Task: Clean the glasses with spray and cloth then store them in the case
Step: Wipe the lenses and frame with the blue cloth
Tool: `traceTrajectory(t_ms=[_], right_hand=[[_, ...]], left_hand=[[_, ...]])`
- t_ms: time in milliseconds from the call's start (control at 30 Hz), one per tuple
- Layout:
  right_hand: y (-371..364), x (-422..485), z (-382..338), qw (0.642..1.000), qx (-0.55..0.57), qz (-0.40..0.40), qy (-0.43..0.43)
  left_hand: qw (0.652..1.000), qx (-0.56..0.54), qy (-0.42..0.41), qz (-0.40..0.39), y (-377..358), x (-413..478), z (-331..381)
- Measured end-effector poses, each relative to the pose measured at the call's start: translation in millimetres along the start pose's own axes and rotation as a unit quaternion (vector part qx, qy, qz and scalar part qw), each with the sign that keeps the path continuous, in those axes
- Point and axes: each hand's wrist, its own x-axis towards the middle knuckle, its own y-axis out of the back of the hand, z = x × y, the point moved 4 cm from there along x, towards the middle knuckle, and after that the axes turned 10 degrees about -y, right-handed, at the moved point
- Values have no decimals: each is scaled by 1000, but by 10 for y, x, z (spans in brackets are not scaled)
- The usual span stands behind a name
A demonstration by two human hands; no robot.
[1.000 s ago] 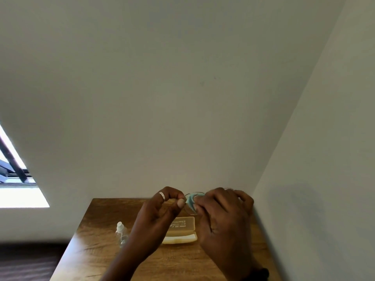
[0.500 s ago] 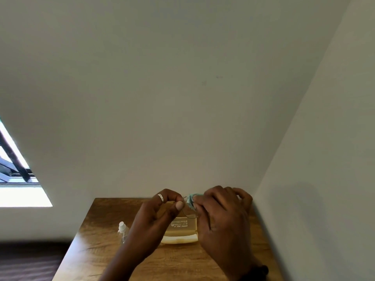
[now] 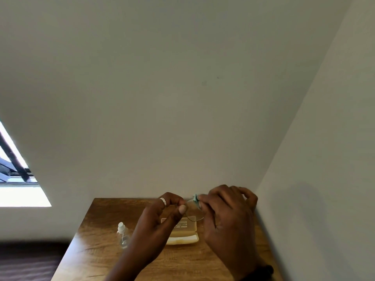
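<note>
Thin-framed glasses [image 3: 194,212] are held up over the wooden table [image 3: 97,248]. My left hand [image 3: 160,220] pinches the frame at its left side between thumb and forefinger. My right hand [image 3: 227,216] holds a small teal cloth [image 3: 196,198] pressed against the right lens, its fingers curled around it. Only one lens rim shows; the rest of the glasses is hidden by my hands. Below them lies the open beige case [image 3: 183,233], partly covered by my left hand. A small clear spray bottle [image 3: 122,234] with a white cap stands to the left of the case.
The table stands in a corner, with a wall right behind it and another wall along its right side. A bright window [image 3: 16,179] is at the far left. Dark floor shows to the left of the table.
Both hands stay above the case with small shifts. The cloth has moved higher on the lens, so more of the lens rim shows below it.
</note>
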Motion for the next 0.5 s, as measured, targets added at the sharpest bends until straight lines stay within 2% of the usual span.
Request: traceTrajectory(t_ms=[267,400,500], right_hand=[[-97,-191,-57,998,9,-43,33],[-61,-128,121,997,38,-56,-25],[-22,-23,190,980,155,-79,-98]], left_hand=[[999,50,-21,-2,35,-4,-49],[991,133,-29,1,58,-53,-94],[985,168,-17,-16,11,-76,-122]])
